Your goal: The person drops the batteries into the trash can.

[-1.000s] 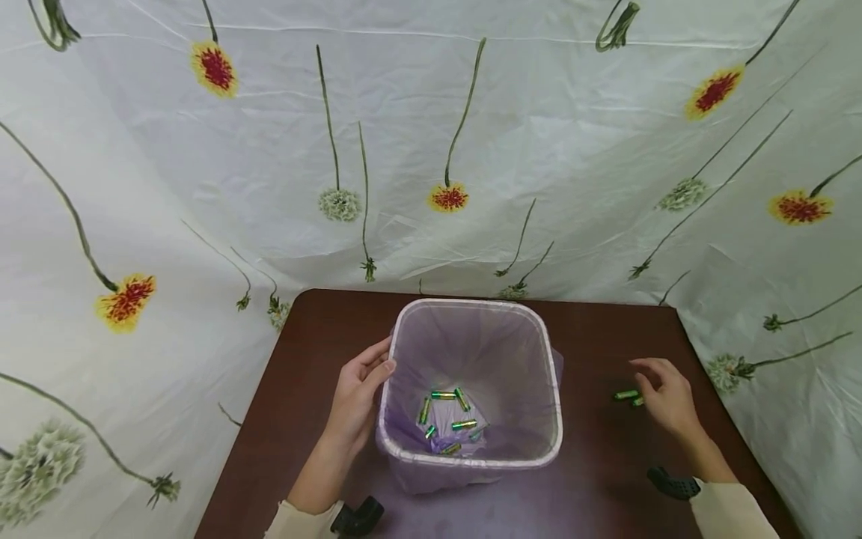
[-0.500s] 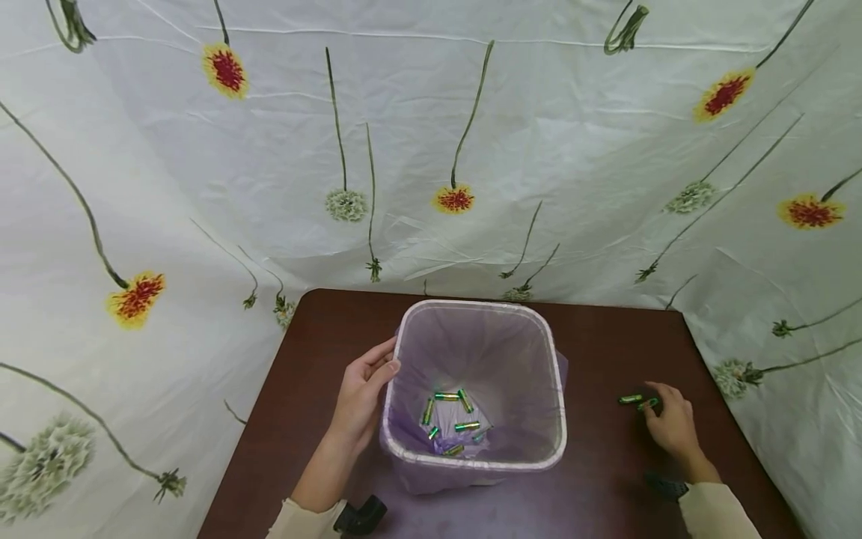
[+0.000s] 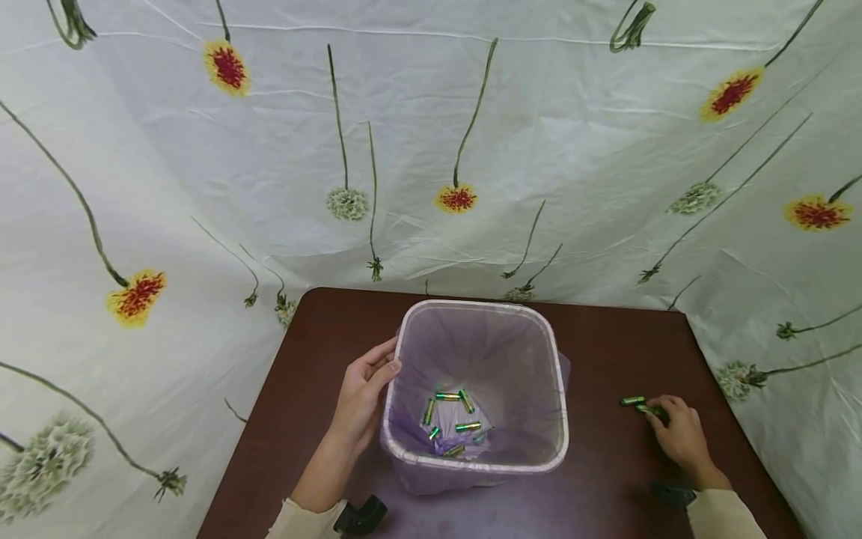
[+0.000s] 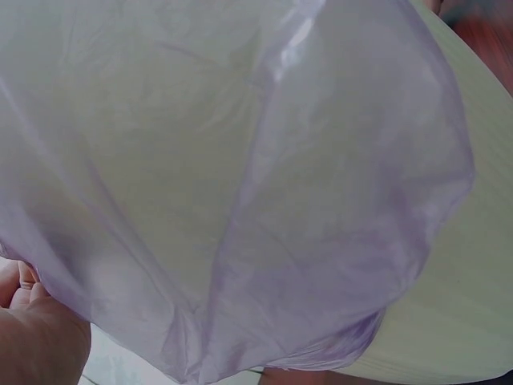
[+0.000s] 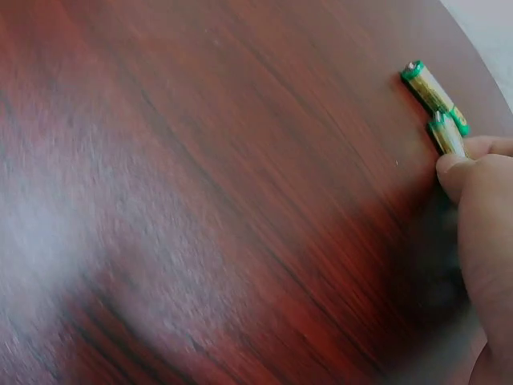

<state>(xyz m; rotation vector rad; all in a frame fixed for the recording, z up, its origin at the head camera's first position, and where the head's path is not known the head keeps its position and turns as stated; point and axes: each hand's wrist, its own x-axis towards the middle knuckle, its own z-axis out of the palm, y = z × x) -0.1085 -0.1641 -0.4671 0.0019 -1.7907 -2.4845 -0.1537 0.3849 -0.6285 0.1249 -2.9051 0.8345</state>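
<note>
A trash bin (image 3: pixel 559 404) lined with a thin purple bag stands in the middle of the table. Several green-and-gold batteries (image 3: pixel 468 427) lie at its bottom. My left hand (image 3: pixel 360 393) holds the bin's left rim, thumb near the edge and fingers along the outer side. In the left wrist view, the loose bag (image 4: pixel 337 200) hangs over the pale bin wall and covers part of that hand. To the right, my right hand (image 3: pixel 682 438) pinches one battery (image 5: pixel 446 135) between thumb and finger, low at the tabletop. Another battery (image 5: pixel 433 92) lies right beside it.
The dark reddish-brown table (image 3: pixel 606 337) has its back and right edges near a white flower-patterned cloth (image 3: pixel 592 150), which hangs behind and at both sides. A black wrist strap (image 3: pixel 360 516) sits at the left sleeve.
My right hand has come down to the two loose batteries and now pinches the nearer one. The left hand stays at the bin's rim; the head view has shifted slightly.
</note>
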